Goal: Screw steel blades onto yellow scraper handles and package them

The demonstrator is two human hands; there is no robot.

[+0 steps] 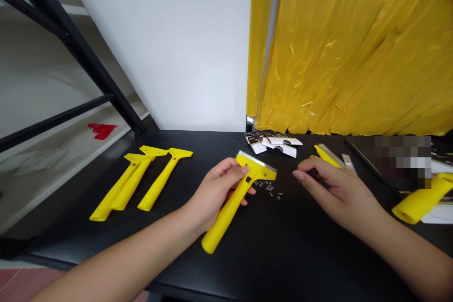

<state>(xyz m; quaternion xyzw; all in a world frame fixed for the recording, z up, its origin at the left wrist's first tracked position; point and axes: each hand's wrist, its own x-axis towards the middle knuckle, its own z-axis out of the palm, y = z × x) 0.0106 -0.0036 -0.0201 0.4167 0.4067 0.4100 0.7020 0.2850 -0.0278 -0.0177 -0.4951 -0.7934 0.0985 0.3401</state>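
My left hand [224,186] holds a yellow scraper [230,207] by its neck, thumb on the head, which has a metal strip along its top edge and a small screw at the right. Small screws and nuts [269,188] lie on the black table just behind the scraper's head. To the right, my right hand [329,186] is raised with thumb and fingers pinched around a small dark and red item, mostly hidden by the fingers. It is apart from the scraper.
Yellow handles [161,181] lie at the left. Folded cards [274,144] lie at the back, with metal blades [331,155] beyond my right hand. Another yellow handle [423,200] is at the right edge. Yellow-wrapped goods [347,47] and a white panel [177,47] stand behind.
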